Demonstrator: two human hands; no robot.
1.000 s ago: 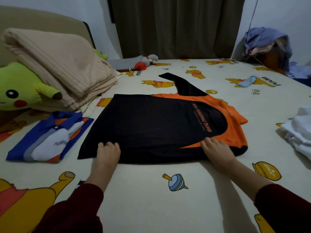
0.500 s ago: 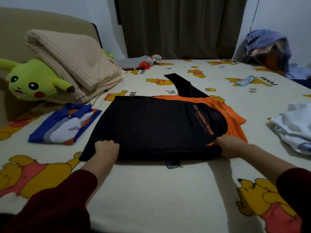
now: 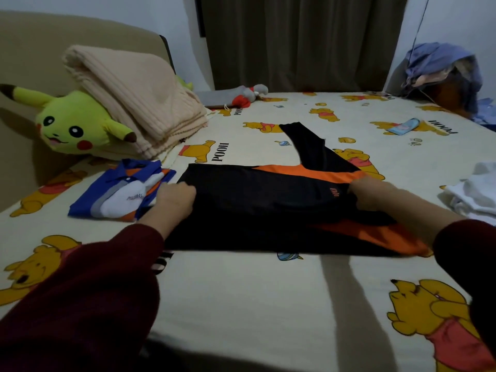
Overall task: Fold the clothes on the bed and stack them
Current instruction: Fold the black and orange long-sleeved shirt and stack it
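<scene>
1. Black-and-orange shirt (image 3: 263,202) is lying across the middle of the frame on the bed (image 3: 241,304), its near half doubled up over itself and one black sleeve (image 3: 311,146) trailing toward the upper centre.
2. Left hand (image 3: 175,196) is gripping the shirt's left edge at centre left, its fingers (image 3: 188,187) curling round the black cloth.
3. Right hand (image 3: 367,193) is gripping the shirt's right side at centre right, with the fingers tucked out of sight under the fabric, beside some orange lettering.
4. Both forearms are reaching in from the lower corners in dark red sleeves.
5. A folded blue polo shirt (image 3: 123,194) is sitting just beside the left hand, at left of centre.
6. A yellow plush toy (image 3: 75,124) is leaning at upper left, with a folded beige blanket (image 3: 137,98) resting against it.
7. A heap of white clothes (image 3: 475,191) is lying at the right edge, well apart from the shirt.
8. A pile of blue laundry (image 3: 442,68) is sitting in the upper right corner, and a brown curtain (image 3: 300,41) is hanging at top centre.
</scene>
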